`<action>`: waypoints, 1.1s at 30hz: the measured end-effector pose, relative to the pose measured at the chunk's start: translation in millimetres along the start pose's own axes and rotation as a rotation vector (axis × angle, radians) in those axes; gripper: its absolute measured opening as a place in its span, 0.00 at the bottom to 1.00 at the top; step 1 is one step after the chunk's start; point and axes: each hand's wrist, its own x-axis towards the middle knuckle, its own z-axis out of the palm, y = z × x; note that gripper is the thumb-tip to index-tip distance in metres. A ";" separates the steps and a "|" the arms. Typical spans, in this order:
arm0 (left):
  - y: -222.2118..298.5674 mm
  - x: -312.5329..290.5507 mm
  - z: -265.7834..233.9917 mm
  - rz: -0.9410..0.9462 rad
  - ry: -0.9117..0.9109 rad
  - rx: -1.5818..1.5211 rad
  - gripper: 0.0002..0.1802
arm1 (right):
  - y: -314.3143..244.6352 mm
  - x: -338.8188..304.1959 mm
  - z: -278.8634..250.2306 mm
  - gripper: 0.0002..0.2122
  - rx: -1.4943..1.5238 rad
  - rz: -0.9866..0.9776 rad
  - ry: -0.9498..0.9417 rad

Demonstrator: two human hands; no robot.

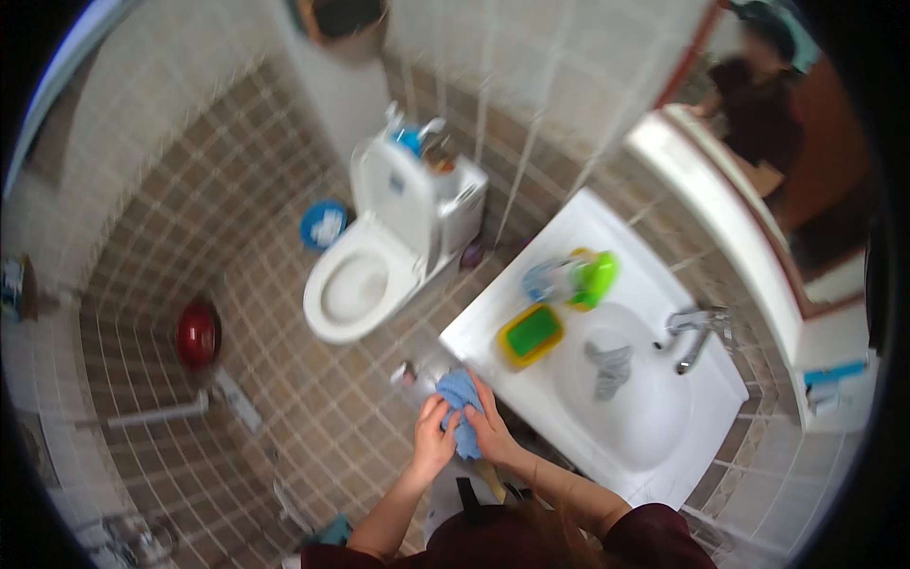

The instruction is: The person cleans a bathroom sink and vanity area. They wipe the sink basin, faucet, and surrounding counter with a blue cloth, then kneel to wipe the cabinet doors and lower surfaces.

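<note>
A crumpled light blue cloth [459, 390] is bunched between my two hands in front of my body. My left hand [433, 440] closes on it from the left, and my right hand [489, 431] grips it from the right, beside the sink's near left corner. On the white sink counter [479, 334] lie a yellow-and-green sponge [532, 335] and a spray bottle with a bright green head [596, 279]. A wet-looking grey cloth [609, 370] rests in the basin [645, 427].
A chrome faucet [697, 330] rises at the basin's right. Ahead to the left stands a white toilet [365, 284] with its lid up, a blue bin [324, 226] beside it. A red rounded object [197, 334] is at the far left. A mirror [749, 142] hangs at the upper right.
</note>
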 end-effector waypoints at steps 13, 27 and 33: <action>332.1 45.6 245.3 0.779 -0.061 -0.384 0.22 | -316.9 -131.1 -278.2 0.25 -0.690 -0.713 0.280; 674.3 96.0 479.2 2.074 0.431 0.167 0.26 | -412.2 -179.6 -408.7 0.06 -0.932 -1.129 0.992; 688.9 142.8 427.6 2.221 0.079 0.243 0.32 | -417.9 -168.3 -438.8 0.03 -0.941 -1.139 0.954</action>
